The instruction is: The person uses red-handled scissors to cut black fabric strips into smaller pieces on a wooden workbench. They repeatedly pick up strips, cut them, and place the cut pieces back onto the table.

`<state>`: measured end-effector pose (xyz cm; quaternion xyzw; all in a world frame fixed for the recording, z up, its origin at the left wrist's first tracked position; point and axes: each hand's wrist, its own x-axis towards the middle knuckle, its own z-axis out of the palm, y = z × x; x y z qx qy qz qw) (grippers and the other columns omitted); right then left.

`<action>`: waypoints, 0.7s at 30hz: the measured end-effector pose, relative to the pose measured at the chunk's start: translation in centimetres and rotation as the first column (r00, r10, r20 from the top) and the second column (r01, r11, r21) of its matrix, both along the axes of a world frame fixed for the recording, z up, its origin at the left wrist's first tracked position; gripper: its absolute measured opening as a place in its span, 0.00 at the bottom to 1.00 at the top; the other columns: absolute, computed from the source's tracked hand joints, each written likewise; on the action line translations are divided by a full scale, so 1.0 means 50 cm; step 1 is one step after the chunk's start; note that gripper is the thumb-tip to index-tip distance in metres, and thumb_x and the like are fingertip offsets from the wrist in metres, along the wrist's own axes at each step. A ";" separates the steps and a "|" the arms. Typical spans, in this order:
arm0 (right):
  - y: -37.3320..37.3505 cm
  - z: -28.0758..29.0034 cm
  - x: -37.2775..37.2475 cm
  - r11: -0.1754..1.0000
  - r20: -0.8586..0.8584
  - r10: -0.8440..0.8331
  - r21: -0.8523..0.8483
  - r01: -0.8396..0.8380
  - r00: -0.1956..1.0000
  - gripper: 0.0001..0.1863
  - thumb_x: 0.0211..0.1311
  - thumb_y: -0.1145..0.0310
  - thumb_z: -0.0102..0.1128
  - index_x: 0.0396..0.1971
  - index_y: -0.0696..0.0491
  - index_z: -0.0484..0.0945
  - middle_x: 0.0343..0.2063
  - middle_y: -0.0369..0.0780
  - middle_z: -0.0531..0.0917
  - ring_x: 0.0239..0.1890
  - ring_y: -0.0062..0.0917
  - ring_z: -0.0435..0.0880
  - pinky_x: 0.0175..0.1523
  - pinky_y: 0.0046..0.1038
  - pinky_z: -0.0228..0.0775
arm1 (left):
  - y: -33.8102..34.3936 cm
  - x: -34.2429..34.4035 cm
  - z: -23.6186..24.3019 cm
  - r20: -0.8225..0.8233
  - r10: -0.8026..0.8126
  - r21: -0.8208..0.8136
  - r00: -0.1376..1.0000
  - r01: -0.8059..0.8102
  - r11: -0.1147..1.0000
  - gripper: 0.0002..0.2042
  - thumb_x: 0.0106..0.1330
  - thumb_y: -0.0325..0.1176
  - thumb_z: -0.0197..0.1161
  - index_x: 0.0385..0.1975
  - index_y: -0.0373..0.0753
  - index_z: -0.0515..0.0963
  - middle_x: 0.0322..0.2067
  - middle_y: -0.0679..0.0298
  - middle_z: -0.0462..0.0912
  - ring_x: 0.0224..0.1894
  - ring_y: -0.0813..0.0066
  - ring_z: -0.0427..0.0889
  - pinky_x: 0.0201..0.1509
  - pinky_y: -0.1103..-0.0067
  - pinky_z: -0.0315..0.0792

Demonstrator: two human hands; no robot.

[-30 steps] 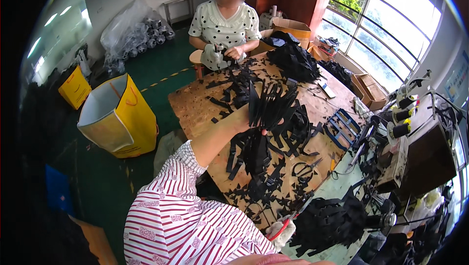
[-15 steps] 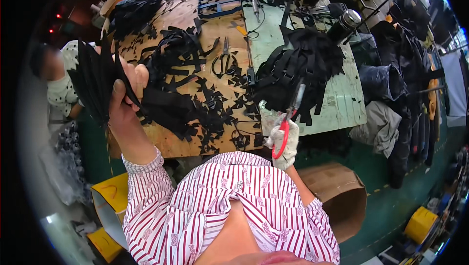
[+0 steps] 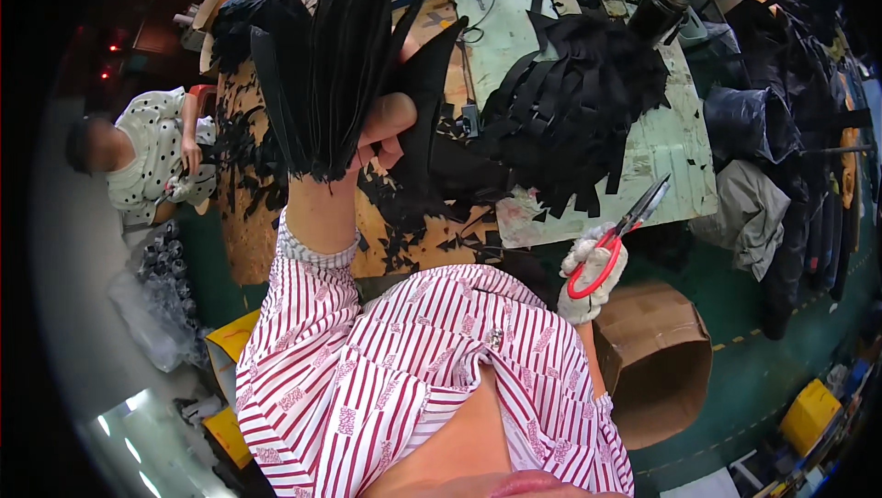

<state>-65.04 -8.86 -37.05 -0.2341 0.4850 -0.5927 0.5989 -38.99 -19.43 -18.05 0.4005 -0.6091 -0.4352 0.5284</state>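
Observation:
My left hand [image 3: 372, 135] is raised close to the camera and grips a thick bundle of black straps [image 3: 326, 66] that fans upward. My right hand [image 3: 593, 268], in a white glove, holds red-handled scissors [image 3: 617, 232] low at the table's near edge, blades pointing up and to the right. A big heap of black straps [image 3: 574, 107] lies on the green cutting mat [image 3: 675, 163] between the two hands. My striped red and white sleeves fill the lower middle.
A wooden table [image 3: 404, 241] is strewn with black scraps. A dark metal flask [image 3: 657, 2] stands at the far right of the mat. An open cardboard box [image 3: 657, 356] sits on the floor at my right. Another person in a dotted shirt [image 3: 152, 163] works at the left.
The view has swung round and moved nearer. My left hand lifted the strap bundle higher and closer to the camera. The scissors hand stayed low at the table's edge.

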 end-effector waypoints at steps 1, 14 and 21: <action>-0.007 -0.002 -0.004 1.000 -0.015 -0.020 -0.010 0.020 1.000 0.24 0.53 0.50 0.57 0.37 0.55 0.65 0.18 0.32 0.68 0.14 0.14 0.65 0.17 0.14 0.57 | -0.014 -0.008 -0.007 0.005 -0.022 0.006 1.000 0.022 1.000 0.14 0.63 0.37 0.59 0.40 0.35 0.66 0.13 0.71 0.65 0.08 0.84 0.59 0.24 0.83 0.54; -0.017 -0.023 -0.040 0.996 -0.114 -0.090 -0.017 0.089 0.989 0.23 0.60 0.52 0.51 0.45 0.55 0.64 0.23 0.34 0.71 0.16 0.14 0.65 0.21 0.15 0.58 | -0.484 -0.259 -0.252 -0.299 0.002 0.582 0.954 0.181 0.793 0.07 0.57 0.28 0.64 0.20 0.37 0.74 0.14 0.66 0.72 0.13 0.78 0.69 0.17 0.83 0.62; -0.006 -0.036 -0.071 0.955 -0.094 -0.133 0.253 0.153 0.987 0.12 0.50 0.65 0.52 0.34 0.53 0.66 0.21 0.32 0.68 0.12 0.13 0.63 0.17 0.14 0.55 | -0.626 -0.310 -0.562 -0.065 0.031 0.639 0.997 0.017 0.769 0.05 0.51 0.28 0.66 0.24 0.37 0.77 0.18 0.65 0.76 0.17 0.75 0.73 0.21 0.80 0.68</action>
